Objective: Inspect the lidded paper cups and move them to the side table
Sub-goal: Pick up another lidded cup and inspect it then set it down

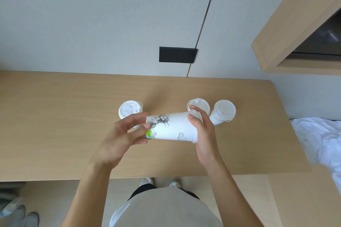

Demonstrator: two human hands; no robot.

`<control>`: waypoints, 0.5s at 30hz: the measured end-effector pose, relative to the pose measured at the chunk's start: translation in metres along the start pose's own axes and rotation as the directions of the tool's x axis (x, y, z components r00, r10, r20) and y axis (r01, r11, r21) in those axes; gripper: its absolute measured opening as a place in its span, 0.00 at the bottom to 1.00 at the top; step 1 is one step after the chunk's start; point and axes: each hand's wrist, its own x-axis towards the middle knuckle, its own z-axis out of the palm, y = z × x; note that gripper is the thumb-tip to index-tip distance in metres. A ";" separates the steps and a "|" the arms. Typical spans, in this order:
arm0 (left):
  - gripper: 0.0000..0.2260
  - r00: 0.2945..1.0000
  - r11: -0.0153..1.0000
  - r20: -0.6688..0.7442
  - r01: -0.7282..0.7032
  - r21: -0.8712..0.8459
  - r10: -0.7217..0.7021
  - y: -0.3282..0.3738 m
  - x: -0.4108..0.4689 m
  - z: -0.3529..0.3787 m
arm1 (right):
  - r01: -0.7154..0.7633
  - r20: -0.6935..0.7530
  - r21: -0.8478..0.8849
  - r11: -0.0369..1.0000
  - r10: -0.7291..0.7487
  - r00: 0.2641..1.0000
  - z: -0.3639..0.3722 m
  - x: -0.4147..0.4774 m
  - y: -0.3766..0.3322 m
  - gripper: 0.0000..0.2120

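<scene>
- A pale wooden surface (55, 134) runs along a grey wall; three lidded cups stand on it, one (130, 109) beyond the left hand, two (200, 106) (224, 111) beyond the right hand.
- The held cup (173, 127) lies on its side above the surface, long axis running from hand to hand.
- The left hand (123, 138) pinches its base; the right hand (202, 134) wraps its lidded end.
- No side table is in view, so I cannot tell which hand is nearer to it; either hand could carry the cup alone.

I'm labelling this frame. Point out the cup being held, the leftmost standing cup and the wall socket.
held cup (173, 127), head view, on its printed side wall.
leftmost standing cup (128, 109), head view, on its white lid.
wall socket (177, 54), head view, on the black faceplate.
</scene>
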 end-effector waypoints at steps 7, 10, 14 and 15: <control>0.21 0.999 0.999 -0.016 0.036 0.008 -0.036 0.000 -0.006 0.003 | 0.009 0.001 0.005 1.000 -0.009 1.000 0.005 -0.007 0.003 0.25; 0.25 1.000 0.999 0.000 -0.014 -0.029 0.014 -0.005 -0.008 -0.002 | 0.016 -0.009 0.023 1.000 -0.016 1.000 0.005 -0.008 0.001 0.24; 0.25 0.997 0.999 -0.059 0.051 -0.018 -0.052 -0.002 -0.010 0.004 | 0.020 -0.012 0.024 1.000 -0.019 1.000 0.006 -0.008 0.001 0.25; 0.25 0.996 0.998 -0.069 0.057 -0.006 -0.057 -0.002 -0.010 0.004 | 0.020 -0.015 0.021 1.000 -0.020 1.000 0.006 -0.008 0.002 0.24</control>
